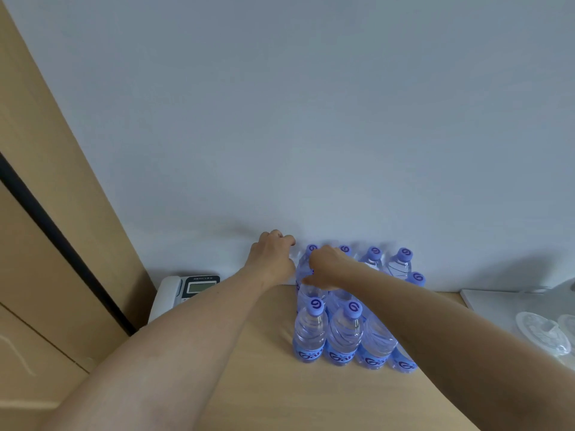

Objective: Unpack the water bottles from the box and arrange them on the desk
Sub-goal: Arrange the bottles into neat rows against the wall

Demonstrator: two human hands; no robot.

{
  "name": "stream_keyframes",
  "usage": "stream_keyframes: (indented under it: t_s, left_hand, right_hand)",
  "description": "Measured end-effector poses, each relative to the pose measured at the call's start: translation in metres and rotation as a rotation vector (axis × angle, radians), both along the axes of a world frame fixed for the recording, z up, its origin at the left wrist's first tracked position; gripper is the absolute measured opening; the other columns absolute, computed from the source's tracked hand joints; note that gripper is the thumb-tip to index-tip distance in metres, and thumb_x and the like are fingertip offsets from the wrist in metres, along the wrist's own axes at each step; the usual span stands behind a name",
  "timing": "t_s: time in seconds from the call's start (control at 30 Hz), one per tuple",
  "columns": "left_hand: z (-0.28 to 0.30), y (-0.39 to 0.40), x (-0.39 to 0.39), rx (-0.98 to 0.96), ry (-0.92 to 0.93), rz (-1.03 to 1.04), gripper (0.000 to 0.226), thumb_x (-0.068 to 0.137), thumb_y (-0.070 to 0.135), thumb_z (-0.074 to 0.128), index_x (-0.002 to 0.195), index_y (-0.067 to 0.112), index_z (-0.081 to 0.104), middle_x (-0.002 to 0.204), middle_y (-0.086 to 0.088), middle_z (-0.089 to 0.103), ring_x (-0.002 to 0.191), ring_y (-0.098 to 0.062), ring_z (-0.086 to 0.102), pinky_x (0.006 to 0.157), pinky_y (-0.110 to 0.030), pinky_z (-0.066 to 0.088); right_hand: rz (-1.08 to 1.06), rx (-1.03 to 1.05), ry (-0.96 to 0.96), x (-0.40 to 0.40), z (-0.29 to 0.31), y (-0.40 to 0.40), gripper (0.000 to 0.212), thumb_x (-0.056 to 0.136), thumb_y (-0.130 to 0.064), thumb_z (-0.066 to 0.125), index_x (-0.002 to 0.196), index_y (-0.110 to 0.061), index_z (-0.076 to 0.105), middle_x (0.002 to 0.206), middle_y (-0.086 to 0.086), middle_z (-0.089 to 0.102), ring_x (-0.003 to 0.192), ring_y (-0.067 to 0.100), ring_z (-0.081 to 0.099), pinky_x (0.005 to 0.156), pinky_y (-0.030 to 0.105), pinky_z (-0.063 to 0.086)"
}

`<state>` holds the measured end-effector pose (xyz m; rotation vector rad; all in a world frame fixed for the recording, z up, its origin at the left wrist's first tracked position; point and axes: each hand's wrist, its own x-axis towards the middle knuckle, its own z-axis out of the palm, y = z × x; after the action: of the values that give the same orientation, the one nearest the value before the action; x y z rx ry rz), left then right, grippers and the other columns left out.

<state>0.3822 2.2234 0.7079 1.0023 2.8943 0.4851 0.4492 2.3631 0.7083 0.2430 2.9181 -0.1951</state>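
Observation:
Several clear water bottles (343, 334) with purple caps and blue labels stand in tight rows on the wooden desk (267, 384), against the white wall. My right hand (326, 269) is closed over the top of a bottle (309, 295) in the second row at the left; its cap is hidden. My left hand (272, 259) is curled at the left end of the back row, beside the back-left bottle (306, 262). A sliver of clear plastic shows under its fingers, so it grips a mostly hidden bottle. No box is in view.
A white desk phone (183, 290) sits at the desk's back left, under my left forearm. A white tray (485, 301) with clear glass pieces (543, 335) lies at the right. A wooden cabinet panel (46, 213) rises on the left.

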Motion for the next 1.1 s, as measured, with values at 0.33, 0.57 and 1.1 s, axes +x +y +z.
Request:
stream_keyframes:
  t_s: [0.33,0.57,1.1]
  left_hand:
    - [-0.013,-0.019,-0.008,0.012,-0.017,-0.014,0.049,0.084,0.010,0.051,0.132,0.017,0.052,0.126,-0.009,0.051,0.115,-0.029,0.045,0.088,-0.039,0.046]
    - [-0.015,-0.018,-0.013,0.022,-0.028,-0.040,0.049,0.083,0.010,0.051,0.132,0.017,0.052,0.125,-0.009,0.051,0.116,-0.029,0.044,0.089,-0.038,0.044]
    - [-0.014,-0.020,-0.022,-0.003,-0.053,-0.115,0.048,0.083,0.012,0.053,0.130,0.017,0.053,0.125,-0.009,0.051,0.116,-0.028,0.044,0.092,-0.041,0.046]
  right_hand:
    - [0.008,0.026,-0.016,-0.007,-0.003,-0.007,0.035,0.074,-0.021,0.072,0.049,-0.026,0.048,0.065,0.000,0.046,0.064,0.021,0.050,0.048,0.024,0.034]
    - [-0.095,0.048,0.034,-0.007,-0.010,-0.003,0.046,0.078,-0.035,0.071,0.055,-0.015,0.037,0.062,0.001,0.040,0.050,0.013,0.038,0.043,0.026,0.030]
    - [-0.178,0.016,0.064,-0.010,-0.002,-0.008,0.054,0.086,-0.052,0.061,0.056,-0.015,0.035,0.063,0.002,0.040,0.066,0.024,0.050,0.058,0.034,0.040]
